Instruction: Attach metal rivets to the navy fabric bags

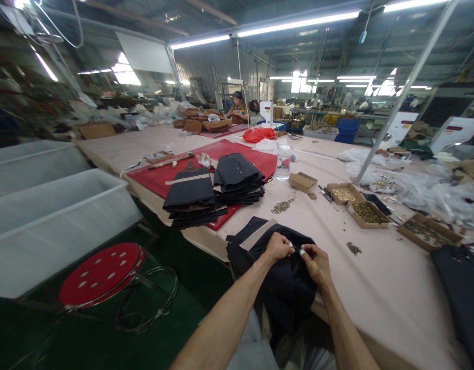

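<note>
A black fabric piece (283, 282) with a tan strip hangs over the near edge of the long pink table (379, 288). My left hand (277, 246) is closed, pinching the fabric at its top. My right hand (316, 262) is closed too, pinching the same spot from the right, with white tape on the fingertips. The two hands nearly touch. What sits between the fingertips is too small to make out.
Two stacks of black pieces (213, 190) lie on a red mat (159, 177). Cardboard boxes of metal hardware (367, 213) and loose rings (282, 206) sit ahead. A red stool (101, 275) and white bins (55, 226) stand left. A person (238, 107) works far off.
</note>
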Available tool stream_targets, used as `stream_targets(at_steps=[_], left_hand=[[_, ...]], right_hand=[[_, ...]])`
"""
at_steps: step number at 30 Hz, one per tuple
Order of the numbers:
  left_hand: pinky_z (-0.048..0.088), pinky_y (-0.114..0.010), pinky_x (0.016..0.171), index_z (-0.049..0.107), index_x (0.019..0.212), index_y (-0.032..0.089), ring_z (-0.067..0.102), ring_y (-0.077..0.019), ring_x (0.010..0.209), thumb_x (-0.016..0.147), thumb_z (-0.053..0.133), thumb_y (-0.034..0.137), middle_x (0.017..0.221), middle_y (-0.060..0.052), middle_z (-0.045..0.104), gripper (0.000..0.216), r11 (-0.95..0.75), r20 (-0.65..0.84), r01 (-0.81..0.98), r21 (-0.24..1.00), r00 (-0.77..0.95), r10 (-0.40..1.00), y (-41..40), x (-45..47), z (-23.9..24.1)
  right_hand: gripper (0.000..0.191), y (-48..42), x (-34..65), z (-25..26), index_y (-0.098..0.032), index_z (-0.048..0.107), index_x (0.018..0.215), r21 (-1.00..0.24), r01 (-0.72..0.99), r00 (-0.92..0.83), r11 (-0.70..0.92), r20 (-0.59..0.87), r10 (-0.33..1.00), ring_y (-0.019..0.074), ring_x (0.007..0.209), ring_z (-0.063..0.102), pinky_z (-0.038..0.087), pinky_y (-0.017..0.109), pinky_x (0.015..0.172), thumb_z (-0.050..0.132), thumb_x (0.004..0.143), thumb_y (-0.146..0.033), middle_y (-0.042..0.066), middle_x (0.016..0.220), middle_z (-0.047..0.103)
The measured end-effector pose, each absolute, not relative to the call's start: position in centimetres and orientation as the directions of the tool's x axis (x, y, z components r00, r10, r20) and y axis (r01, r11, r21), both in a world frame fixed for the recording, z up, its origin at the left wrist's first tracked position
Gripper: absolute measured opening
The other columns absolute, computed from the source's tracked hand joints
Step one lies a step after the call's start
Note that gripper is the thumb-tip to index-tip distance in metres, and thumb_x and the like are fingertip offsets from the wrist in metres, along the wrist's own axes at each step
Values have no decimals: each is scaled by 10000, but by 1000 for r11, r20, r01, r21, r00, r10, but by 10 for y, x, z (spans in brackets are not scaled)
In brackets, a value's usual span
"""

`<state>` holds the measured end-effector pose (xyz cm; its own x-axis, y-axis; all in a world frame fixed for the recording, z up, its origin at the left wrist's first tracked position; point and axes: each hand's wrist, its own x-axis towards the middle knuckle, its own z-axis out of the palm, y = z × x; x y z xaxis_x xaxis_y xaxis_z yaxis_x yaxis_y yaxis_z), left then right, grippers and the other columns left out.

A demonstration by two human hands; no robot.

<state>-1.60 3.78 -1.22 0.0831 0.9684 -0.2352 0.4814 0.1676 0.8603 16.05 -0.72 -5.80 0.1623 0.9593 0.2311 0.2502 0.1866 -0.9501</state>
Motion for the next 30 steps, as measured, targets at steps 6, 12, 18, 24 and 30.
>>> stream_targets(at_steps=[6,12,18,24,30], left_hand=[[449,-190,510,714,684,116,620,-117,523,596,750,190,582,-30,680,121,175,-205,473,864,12,979,36,-7,-19],[416,-184,483,686,679,105,610,-113,517,613,721,167,580,-31,673,97,134,-145,390,911,-1,989,31,-4,-16],[403,-181,489,682,690,116,605,-106,526,629,711,181,586,-24,677,94,77,-95,426,902,20,995,30,-6,-17],[433,-194,521,698,730,121,631,-122,556,637,710,203,611,-31,689,124,83,-110,445,892,34,993,33,-7,-22],[427,-196,539,709,754,129,636,-126,590,653,704,233,643,-37,700,146,74,-100,516,853,24,995,30,-6,-22]], right_hand=[[288,-1,163,-65,-156,711,921,-972,194,203,135,175,963,165,600,597,492,283,589,682,726,-366,39,731,700],[332,1,163,-63,-136,709,917,-992,63,206,113,123,971,172,594,625,512,284,568,725,679,-368,58,743,712],[369,-2,165,-57,-113,686,950,-995,-91,238,30,7,971,113,416,520,384,226,380,702,719,-400,73,689,705],[358,-5,162,-54,-129,689,969,-998,-22,218,65,59,974,136,482,559,429,245,439,718,722,-387,56,691,695],[276,0,159,-65,-158,703,899,-994,59,218,95,106,970,157,608,597,495,275,577,731,668,-308,32,741,687]])
